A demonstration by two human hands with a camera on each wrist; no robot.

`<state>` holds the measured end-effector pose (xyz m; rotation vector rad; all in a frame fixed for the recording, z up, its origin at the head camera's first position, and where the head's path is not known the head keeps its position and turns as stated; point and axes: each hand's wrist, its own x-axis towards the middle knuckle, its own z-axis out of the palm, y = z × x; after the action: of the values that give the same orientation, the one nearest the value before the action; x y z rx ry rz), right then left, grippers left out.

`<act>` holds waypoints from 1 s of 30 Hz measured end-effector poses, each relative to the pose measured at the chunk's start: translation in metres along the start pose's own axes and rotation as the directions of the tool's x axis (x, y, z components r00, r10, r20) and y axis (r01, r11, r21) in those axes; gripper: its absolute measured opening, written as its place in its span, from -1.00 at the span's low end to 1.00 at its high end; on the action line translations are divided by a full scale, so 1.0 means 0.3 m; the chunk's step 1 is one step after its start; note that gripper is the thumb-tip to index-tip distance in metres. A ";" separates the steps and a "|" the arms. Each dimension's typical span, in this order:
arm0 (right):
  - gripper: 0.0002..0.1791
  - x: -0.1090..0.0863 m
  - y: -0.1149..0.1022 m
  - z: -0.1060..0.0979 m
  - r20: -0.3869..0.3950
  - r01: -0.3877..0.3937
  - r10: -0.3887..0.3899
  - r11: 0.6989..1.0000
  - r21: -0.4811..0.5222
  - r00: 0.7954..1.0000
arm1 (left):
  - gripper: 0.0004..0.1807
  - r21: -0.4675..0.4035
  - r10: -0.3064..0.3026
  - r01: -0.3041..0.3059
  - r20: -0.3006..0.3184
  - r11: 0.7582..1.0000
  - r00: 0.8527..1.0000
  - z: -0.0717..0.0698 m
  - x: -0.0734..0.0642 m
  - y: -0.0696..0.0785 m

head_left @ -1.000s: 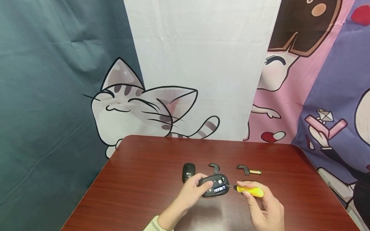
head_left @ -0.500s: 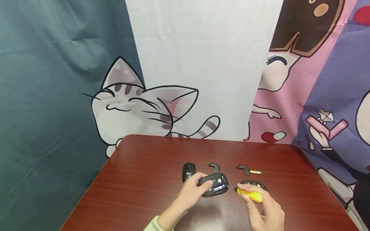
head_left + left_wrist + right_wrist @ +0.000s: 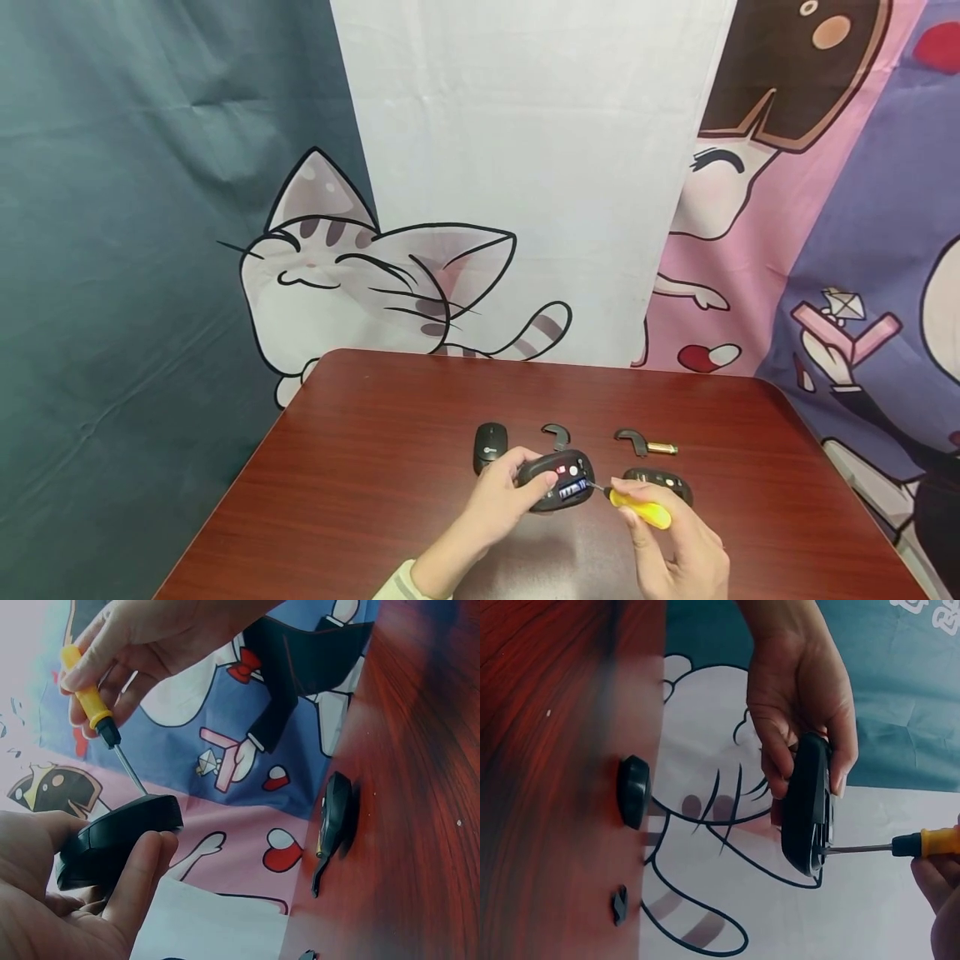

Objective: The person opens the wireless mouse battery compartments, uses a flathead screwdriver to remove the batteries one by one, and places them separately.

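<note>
My left hand [image 3: 498, 493] grips a black computer mouse [image 3: 557, 481] by its left end, underside turned up, above the table. A battery [image 3: 574, 489] shows in the mouse's open compartment. My right hand [image 3: 678, 533] pinches the yellow handle of a screwdriver [image 3: 637, 507]. The screwdriver's metal shaft [image 3: 859, 849] points at the mouse, its tip right at the underside near the end away from my left fingers. In the left wrist view the handle is tilted, with the shaft slanting down to the mouse's edge.
On the reddish-brown table [image 3: 360, 483] stands another black mouse [image 3: 491, 443] at left. A third mouse [image 3: 660, 481] lies belly-up behind my right hand. Two curved black covers [image 3: 557, 435] lie farther back, and a loose battery [image 3: 662, 448] touches the right-hand one. A printed curtain hangs behind.
My right hand and the screwdriver have shifted slightly left, and the handle is tilted more. The mouse in my left hand has turned a little. The third mouse has come into view.
</note>
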<state>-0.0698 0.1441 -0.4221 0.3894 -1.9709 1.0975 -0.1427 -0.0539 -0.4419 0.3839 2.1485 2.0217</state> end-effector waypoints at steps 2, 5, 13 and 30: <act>-0.62 -0.004 0.009 0.005 -0.012 0.032 -0.032 0.999 0.008 0.999 | -0.70 0.028 0.013 -0.013 -0.009 1.000 1.000 0.000 -0.002 0.003; -0.72 -0.004 0.014 0.012 -0.029 0.059 -0.058 0.998 0.024 0.998 | -0.71 0.038 0.032 -0.032 -0.012 0.999 0.999 -0.002 -0.005 0.003; -0.78 0.009 0.004 0.031 -0.114 0.114 -0.103 0.989 0.098 0.988 | -0.72 0.030 0.054 -0.053 -0.019 0.998 0.998 0.003 -0.004 0.001; -0.63 0.011 0.058 0.005 -0.137 -0.043 0.110 0.906 0.421 0.984 | -0.71 -0.040 0.041 -0.043 -0.056 0.998 0.998 0.000 -0.019 0.023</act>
<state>-0.0830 0.1533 -0.4298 0.4357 -1.6168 1.5590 -0.1367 -0.0553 -0.4354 0.3750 2.1434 2.1201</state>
